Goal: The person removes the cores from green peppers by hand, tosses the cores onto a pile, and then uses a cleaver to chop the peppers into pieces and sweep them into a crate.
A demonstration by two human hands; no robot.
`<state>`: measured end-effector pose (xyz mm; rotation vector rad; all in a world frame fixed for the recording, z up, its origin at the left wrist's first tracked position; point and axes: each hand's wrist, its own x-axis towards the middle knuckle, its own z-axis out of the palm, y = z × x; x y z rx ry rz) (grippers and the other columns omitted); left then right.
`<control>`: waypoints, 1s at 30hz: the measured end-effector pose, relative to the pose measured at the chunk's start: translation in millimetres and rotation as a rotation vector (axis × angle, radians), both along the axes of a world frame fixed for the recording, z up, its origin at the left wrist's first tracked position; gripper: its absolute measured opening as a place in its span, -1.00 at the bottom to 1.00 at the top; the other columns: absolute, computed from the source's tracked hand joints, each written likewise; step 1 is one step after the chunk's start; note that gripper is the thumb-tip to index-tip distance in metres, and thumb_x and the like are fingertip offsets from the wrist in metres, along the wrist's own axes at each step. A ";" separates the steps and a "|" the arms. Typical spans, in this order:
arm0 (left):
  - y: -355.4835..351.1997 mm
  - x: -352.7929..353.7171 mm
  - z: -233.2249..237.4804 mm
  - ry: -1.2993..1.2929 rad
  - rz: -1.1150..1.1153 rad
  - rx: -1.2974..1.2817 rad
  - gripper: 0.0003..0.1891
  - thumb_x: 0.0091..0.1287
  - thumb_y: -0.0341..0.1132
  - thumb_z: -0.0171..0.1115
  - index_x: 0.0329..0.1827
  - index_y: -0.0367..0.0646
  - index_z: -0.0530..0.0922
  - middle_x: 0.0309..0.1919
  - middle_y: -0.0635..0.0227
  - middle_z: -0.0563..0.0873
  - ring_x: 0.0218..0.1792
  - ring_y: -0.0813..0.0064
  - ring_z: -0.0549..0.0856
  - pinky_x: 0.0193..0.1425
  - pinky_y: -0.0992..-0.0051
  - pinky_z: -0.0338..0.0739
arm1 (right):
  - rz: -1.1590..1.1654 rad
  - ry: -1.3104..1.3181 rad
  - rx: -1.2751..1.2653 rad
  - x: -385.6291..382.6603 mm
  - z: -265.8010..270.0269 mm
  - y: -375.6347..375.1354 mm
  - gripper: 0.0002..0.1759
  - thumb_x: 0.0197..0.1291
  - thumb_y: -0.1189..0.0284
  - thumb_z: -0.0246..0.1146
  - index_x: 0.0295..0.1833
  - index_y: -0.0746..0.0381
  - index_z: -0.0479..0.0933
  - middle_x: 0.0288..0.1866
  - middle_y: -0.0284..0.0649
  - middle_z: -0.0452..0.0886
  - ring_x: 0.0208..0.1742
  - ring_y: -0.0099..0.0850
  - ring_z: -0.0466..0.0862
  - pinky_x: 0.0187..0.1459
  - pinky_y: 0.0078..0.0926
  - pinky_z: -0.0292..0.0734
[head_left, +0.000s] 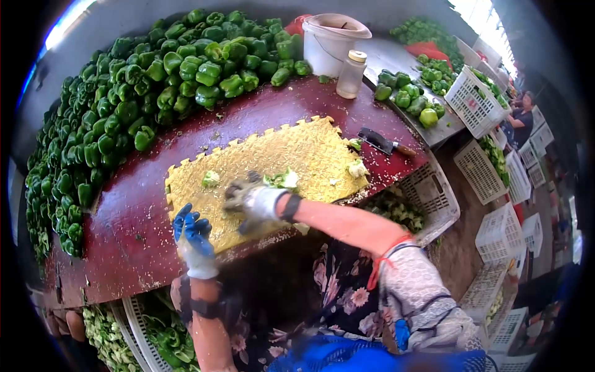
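Observation:
My left hand (196, 239), in a white glove with blue fingers, is raised at the lower left edge of the yellow mat (279, 149). Its fingers are apart and nothing shows in them. Over the middle of the mat is my right hand (253, 199), in a white and dark glove, smeared by motion, so its fingers and anything in them are unclear. Just right of it lies a pale green pepper piece (284, 179). Another small piece (211, 179) sits to its left, and a whitish core (357, 168) rests at the mat's right end.
Green peppers (142, 80) are heaped along the back and left. A cleaver (376, 141) lies right of the mat. Behind stand a white bucket (325, 53) and a jar (351, 75). Crates (476, 102) and a person (522, 121) are at the right.

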<state>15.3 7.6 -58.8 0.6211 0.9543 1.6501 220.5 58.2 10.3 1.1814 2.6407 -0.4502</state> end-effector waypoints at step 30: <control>-12.4 -9.0 5.2 0.141 -0.066 -0.043 -0.71 0.45 -0.24 0.22 0.16 -0.11 0.57 -0.32 0.50 0.62 -0.45 0.64 0.57 -0.40 0.60 0.47 | -0.772 0.355 0.516 243.9 1.4 54.1 -0.44 0.23 0.26 0.29 0.29 0.29 0.48 0.20 0.12 0.59 0.23 0.04 0.58 0.27 -0.14 0.48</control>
